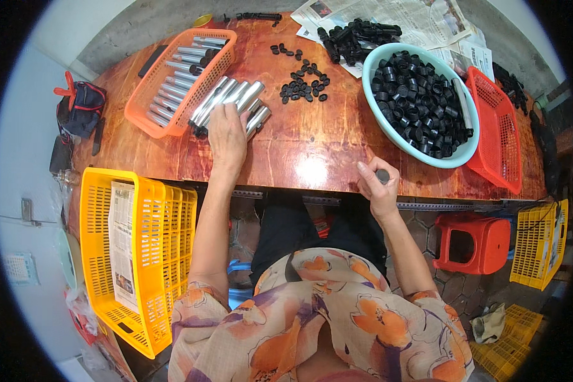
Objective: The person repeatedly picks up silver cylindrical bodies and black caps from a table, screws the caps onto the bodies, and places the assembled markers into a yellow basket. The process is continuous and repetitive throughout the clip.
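Observation:
A stack of shiny silver metal tubes [219, 95] lies on the table beside an orange basket [134, 105]. My left hand [228, 137] reaches over the tubes, its bent fingers on one at the near side; the fingertips are partly hidden. Near the table's front edge, my right hand [381, 188] is closed around a dark round-ended piece [382, 176]; the fist hides the rest of it. Similar silver tubes with black ends lie in the orange basket. Loose small black caps [302, 86] are scattered on the table between the tubes and a pale blue basin [370, 95].
Black ring-like parts [420, 102] and one silver tube [463, 105] fill the basin. A red basket [500, 134] stands right of it. Newspaper [420, 22] with black assembled parts [363, 35] lies behind. Below are a yellow crate [149, 254] and a red stool [490, 242].

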Available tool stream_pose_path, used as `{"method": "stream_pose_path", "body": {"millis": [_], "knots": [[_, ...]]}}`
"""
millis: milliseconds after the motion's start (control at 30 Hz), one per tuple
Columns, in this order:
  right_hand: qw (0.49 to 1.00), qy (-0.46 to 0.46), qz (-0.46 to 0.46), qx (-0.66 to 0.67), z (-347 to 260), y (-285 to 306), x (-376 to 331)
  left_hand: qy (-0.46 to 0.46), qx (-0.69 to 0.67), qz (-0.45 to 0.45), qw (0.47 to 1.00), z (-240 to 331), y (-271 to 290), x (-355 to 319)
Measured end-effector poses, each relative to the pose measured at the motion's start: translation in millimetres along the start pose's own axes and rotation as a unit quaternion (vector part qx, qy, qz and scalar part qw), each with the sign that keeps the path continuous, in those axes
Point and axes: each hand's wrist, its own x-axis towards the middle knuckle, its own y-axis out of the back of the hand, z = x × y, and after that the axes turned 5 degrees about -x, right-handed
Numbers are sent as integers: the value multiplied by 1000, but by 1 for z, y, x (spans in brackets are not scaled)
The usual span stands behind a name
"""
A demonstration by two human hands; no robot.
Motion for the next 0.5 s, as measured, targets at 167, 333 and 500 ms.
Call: {"method": "stream_pose_path", "body": {"millis": [167,333,500], "knots": [[996,-33,10,78,8,8,6,-14,11,2,1000,-13,-16,0],[998,-29,-3,64,8,8,5,-1,14,3,1000,-12,-16,-1],[1000,1,-17,19,14,12,4,-8,56,0,998,-12,-16,1]]}}
